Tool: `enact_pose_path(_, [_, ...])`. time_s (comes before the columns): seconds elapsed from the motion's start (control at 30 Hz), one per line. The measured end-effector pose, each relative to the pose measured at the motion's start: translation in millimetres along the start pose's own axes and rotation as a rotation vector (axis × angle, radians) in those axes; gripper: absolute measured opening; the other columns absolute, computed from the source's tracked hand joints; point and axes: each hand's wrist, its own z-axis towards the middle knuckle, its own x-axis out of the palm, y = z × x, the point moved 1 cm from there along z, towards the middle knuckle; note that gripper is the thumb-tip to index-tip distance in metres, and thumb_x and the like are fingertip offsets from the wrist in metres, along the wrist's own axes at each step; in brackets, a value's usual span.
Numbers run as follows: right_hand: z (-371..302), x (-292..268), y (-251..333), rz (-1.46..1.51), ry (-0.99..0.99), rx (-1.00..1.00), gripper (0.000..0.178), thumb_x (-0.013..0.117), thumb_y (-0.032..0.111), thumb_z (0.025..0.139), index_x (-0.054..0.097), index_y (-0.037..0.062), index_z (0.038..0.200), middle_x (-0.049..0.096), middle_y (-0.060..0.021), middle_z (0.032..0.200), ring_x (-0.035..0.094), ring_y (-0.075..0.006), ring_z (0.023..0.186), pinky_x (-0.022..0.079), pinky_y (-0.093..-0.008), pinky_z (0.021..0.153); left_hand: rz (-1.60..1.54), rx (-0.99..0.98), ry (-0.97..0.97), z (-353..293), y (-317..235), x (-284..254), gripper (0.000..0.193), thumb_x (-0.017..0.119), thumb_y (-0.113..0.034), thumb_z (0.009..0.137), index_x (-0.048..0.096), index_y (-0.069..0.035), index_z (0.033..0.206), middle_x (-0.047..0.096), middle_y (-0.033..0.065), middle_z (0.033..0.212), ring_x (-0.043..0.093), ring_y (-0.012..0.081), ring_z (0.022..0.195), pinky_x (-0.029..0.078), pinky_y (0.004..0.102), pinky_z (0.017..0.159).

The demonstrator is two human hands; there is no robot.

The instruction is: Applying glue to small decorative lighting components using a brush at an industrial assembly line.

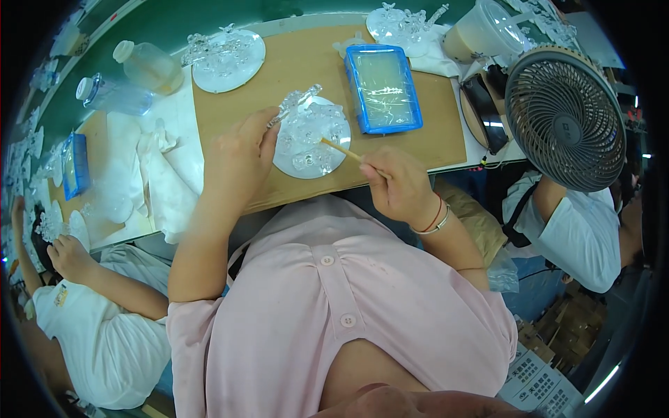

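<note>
On the brown board (432, 104) in front of me lies a round white disc (340, 129) bearing a clear, knobbly plastic ornament (306, 132). My left hand (240, 157) is closed at the disc's left side, its thumb and fingers pinching the ornament's upper left end. Between the fingers of my right hand (401, 184) is a thin wooden stick (345, 148), whose far end meets the ornament near the disc's middle. I cannot make out what is on the stick's tip. A blue-rimmed tray (353, 104) with a pale, shiny filling sits just right of the disc.
Similar discs with clear pieces stand far left (230, 66) and far right (397, 35). Two capped bottles (150, 66), a white cloth (164, 167), a lidded tub (481, 35) and a fan (566, 118) surround the board. Co-workers sit on both sides.
</note>
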Motion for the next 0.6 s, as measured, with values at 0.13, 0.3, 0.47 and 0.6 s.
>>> enact_pose_path(0.13, [21.4,-2.7,-6.4,-0.024,0.016,0.011,0.006,0.058,0.006,0.091,0.054,0.0027,0.093,0.062,-0.014,0.08,0.062,-0.0293,0.069,0.049,-0.0348,0.06,-0.158,-0.015,0.198,16.3,1.0,-14.5,0.043,0.066,-0.007,0.083,0.055,-0.014,0.124,0.067,0.0142,0.098,0.065,0.0332,0.086,0.051,0.04,0.073])
enact_pose_path(0.3, [40.0,-20.4,-21.9,0.137,0.134,0.293,0.006,0.053,0.007,0.095,0.053,0.0009,0.096,0.063,-0.0119,0.079,0.063,-0.0205,0.067,0.051,-0.0297,0.061,-0.148,0.066,0.401,31.1,3.3,-26.4,0.064,0.068,-0.003,0.081,0.043,-0.022,0.136,0.066,0.013,0.098,0.065,0.0318,0.091,0.051,0.0393,0.074])
enact_pose_path(0.47, [33.5,-26.9,-37.8,0.435,0.123,0.521,0.011,0.048,0.009,0.098,0.051,-0.001,0.095,0.063,-0.0083,0.077,0.062,-0.0117,0.065,0.052,-0.0238,0.06,-0.179,0.048,0.558,38.3,3.2,-39.6,0.061,0.072,-0.003,0.076,0.049,-0.019,0.13,0.066,0.01,0.088,0.067,0.0265,0.083,0.052,0.0356,0.07])
enact_pose_path(0.6, [32.5,-19.0,-38.0,0.472,0.168,0.523,0.011,0.048,0.009,0.098,0.051,-0.0012,0.094,0.063,-0.0087,0.076,0.063,-0.0117,0.064,0.051,-0.0236,0.059,-0.166,0.048,0.595,27.9,5.8,-47.1,0.061,0.074,-0.004,0.074,0.05,-0.019,0.128,0.065,0.0087,0.085,0.067,0.0257,0.079,0.051,0.0352,0.068])
